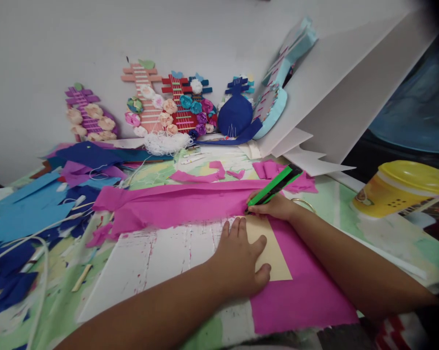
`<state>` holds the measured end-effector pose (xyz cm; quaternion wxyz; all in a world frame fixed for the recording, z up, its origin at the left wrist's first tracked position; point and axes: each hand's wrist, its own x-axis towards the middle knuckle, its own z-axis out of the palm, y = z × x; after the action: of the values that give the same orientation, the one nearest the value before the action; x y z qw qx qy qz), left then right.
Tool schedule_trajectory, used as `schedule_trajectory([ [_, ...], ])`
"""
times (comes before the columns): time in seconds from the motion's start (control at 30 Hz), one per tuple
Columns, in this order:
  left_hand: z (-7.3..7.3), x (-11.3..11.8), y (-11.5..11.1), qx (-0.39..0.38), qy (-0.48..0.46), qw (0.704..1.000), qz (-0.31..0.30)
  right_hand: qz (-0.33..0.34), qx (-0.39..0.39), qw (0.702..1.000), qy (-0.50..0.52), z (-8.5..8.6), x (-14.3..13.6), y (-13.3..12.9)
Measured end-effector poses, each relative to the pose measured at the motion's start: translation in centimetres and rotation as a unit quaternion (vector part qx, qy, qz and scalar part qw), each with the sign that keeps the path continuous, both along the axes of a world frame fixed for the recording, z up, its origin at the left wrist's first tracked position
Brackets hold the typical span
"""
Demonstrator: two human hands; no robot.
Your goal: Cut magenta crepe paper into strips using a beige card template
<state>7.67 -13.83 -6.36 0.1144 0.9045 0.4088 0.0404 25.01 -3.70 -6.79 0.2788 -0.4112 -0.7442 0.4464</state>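
Observation:
My right hand [273, 206] is closed around a green-and-black box cutter [277, 184], its tip down at the top edge of a cream card [279, 262]. Flat on that card, with fingers spread, lies my left hand [241, 262], partly covering it. Under the card is a bright pink paper sheet [303, 304], which continues as a strip along the far side. A white board [168, 257] with cut lines and pink marks lies beneath my left forearm.
Blue paper pieces [26, 204] and a white cable [44, 272] clutter the left. Decorated paper instruments [142, 97] lean on the wall, near white string [168, 143]. Folded white boards [332, 82] stand at right, behind a yellow-lidded tub [397, 192]. Pink scraps [201, 172] lie beyond the sheet.

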Motion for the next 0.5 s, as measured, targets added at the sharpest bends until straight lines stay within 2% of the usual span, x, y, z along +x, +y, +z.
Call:
schedule_trajectory([
  [0.3,-0.01,-0.07,-0.06,-0.005,0.005,1.0,0.001,-0.017,0.01,1.0,-0.002,0.32,0.47,-0.26],
  [0.5,0.4,-0.07,-0.03,-0.03,0.008,1.0,0.001,0.008,0.017,1.0,-0.02,0.66,0.56,-0.24],
])
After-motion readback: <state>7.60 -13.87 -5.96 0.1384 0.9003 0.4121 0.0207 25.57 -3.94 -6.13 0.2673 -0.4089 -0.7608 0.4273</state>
